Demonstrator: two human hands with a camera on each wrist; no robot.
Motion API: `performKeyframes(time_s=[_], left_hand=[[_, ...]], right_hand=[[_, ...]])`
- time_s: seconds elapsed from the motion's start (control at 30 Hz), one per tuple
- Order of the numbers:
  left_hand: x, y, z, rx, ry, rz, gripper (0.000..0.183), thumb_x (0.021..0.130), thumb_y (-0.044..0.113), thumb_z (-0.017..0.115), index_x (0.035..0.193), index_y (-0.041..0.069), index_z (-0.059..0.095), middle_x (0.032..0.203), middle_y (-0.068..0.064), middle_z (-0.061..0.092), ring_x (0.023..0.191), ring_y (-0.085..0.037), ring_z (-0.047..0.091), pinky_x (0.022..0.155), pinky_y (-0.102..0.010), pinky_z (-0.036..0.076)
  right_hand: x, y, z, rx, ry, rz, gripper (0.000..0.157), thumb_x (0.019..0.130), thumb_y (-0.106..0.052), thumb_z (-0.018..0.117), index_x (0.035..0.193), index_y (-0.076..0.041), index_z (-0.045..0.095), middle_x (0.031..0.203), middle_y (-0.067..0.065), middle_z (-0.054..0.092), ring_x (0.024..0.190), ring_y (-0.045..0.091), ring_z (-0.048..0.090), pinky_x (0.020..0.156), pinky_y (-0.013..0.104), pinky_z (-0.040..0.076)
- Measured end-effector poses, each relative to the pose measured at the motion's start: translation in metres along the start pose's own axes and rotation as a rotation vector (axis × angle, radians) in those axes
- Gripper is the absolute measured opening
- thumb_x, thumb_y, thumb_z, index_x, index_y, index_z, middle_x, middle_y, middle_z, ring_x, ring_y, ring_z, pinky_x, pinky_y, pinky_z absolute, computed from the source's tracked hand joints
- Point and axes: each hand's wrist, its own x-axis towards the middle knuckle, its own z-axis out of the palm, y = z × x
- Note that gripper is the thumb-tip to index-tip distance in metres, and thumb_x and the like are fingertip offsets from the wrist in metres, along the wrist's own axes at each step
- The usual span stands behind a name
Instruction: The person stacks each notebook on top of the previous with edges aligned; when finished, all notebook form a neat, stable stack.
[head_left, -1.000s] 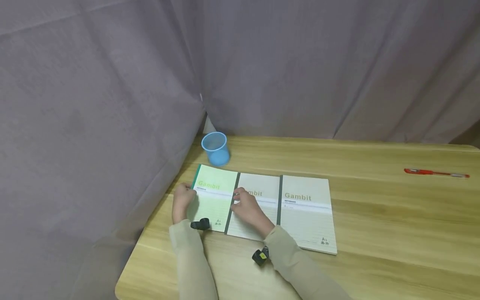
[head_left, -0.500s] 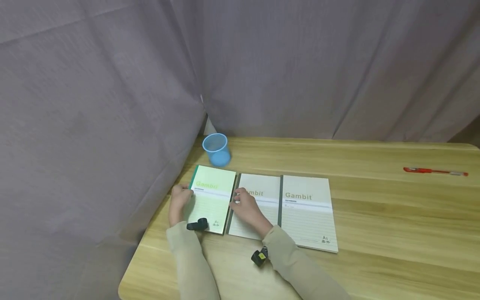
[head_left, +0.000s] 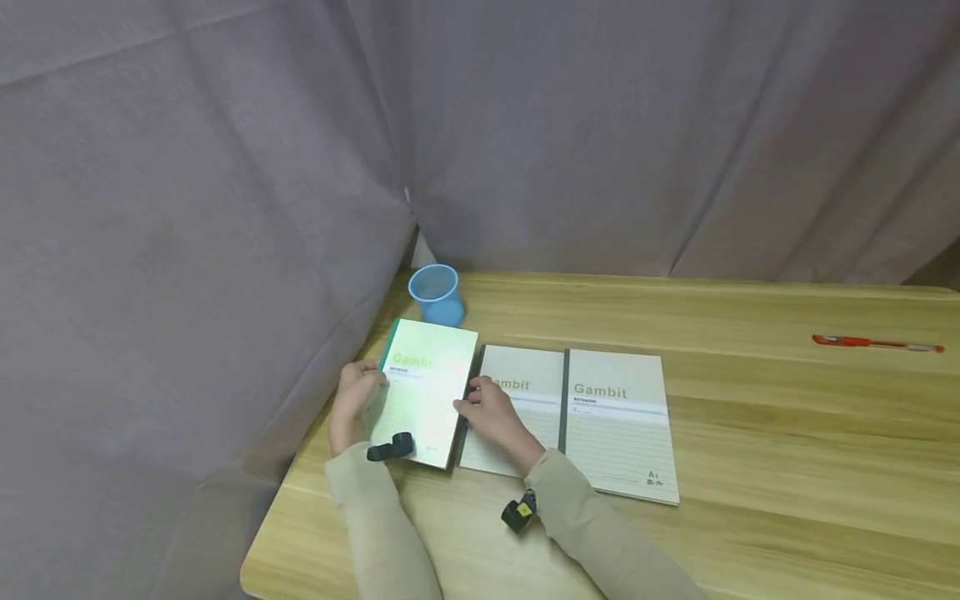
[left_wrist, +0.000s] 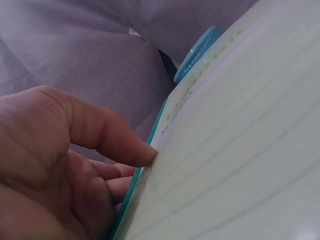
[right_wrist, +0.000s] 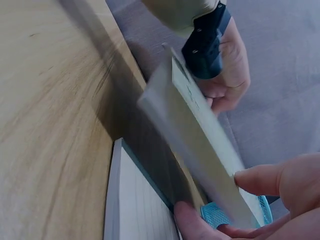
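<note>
A pale green notebook (head_left: 427,400) with a green spine is raised off the table at the left, tilted. My left hand (head_left: 356,404) pinches its spine side, thumb on the cover and fingers beneath, as the left wrist view shows. My right hand (head_left: 497,415) holds the opposite edge, thumb on top; in the right wrist view the notebook's page edge (right_wrist: 200,135) faces me, with a greyish layer below it. A white notebook (head_left: 540,417) with a dark spine lies close under my right hand, partly covered by it. Another white notebook (head_left: 621,433) lies against its right side.
A blue mesh cup (head_left: 438,296) stands just behind the raised notebook. Far to the right lies a red pen (head_left: 877,343). Grey curtain (head_left: 525,150) hangs along the back and left of the wooden table (head_left: 787,467).
The green-spined notebook has come away from the white one beside it and risen off the table between both hands. My left hand has shifted slightly left; my right thumb now presses its edge.
</note>
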Motion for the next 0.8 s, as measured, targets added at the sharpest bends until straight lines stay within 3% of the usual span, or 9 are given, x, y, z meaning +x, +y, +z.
performKeyframes(time_s=[0.1,0.27,0.47,0.67,0.8], left_hand=[[-0.003,0.005,-0.002,0.007,-0.036,-0.013,0.056,0.084,-0.002,0.05,0.139,-0.013,0.048,0.124,-0.022,0.054,0.099,-0.027,0.05,0.077,-0.029,0.045],[-0.007,0.011,0.0,0.001,-0.055,-0.013,0.056,0.085,-0.001,0.049,0.14,-0.011,0.047,0.122,-0.022,0.055,0.094,-0.026,0.053,0.072,-0.028,0.047],[-0.008,0.016,0.005,-0.014,-0.058,-0.013,0.056,0.085,-0.003,0.049,0.14,-0.013,0.045,0.125,-0.022,0.051,0.103,-0.028,0.047,0.085,-0.032,0.042],[-0.013,0.023,0.008,0.001,-0.114,0.026,0.059,0.088,-0.002,0.049,0.145,-0.012,0.039,0.106,-0.014,0.049,0.099,-0.027,0.043,0.098,-0.043,0.037],[-0.015,0.026,0.01,-0.008,-0.153,0.031,0.061,0.09,-0.002,0.049,0.148,-0.01,0.036,0.127,-0.022,0.049,0.112,-0.031,0.043,0.103,-0.048,0.037]], right_hand=[[0.002,0.0,0.0,0.0,0.002,-0.008,0.051,0.097,-0.01,0.062,0.139,0.013,0.043,0.112,0.024,0.062,0.09,0.027,0.067,0.077,0.032,0.059],[0.001,-0.002,-0.002,0.101,0.0,-0.02,0.042,0.095,0.001,0.061,0.133,0.013,0.046,0.101,0.021,0.059,0.078,0.026,0.068,0.071,0.033,0.06],[-0.002,-0.008,-0.008,0.133,0.001,-0.038,0.041,0.095,0.004,0.058,0.133,0.013,0.045,0.094,0.019,0.062,0.07,0.024,0.069,0.067,0.034,0.061],[-0.007,-0.016,-0.019,0.105,0.036,-0.071,0.044,0.095,0.005,0.058,0.136,0.012,0.045,0.092,0.018,0.063,0.067,0.022,0.068,0.067,0.036,0.061],[-0.01,-0.018,-0.025,0.091,0.064,-0.075,0.047,0.094,0.005,0.058,0.138,0.011,0.044,0.092,0.018,0.063,0.066,0.021,0.068,0.067,0.036,0.061]])
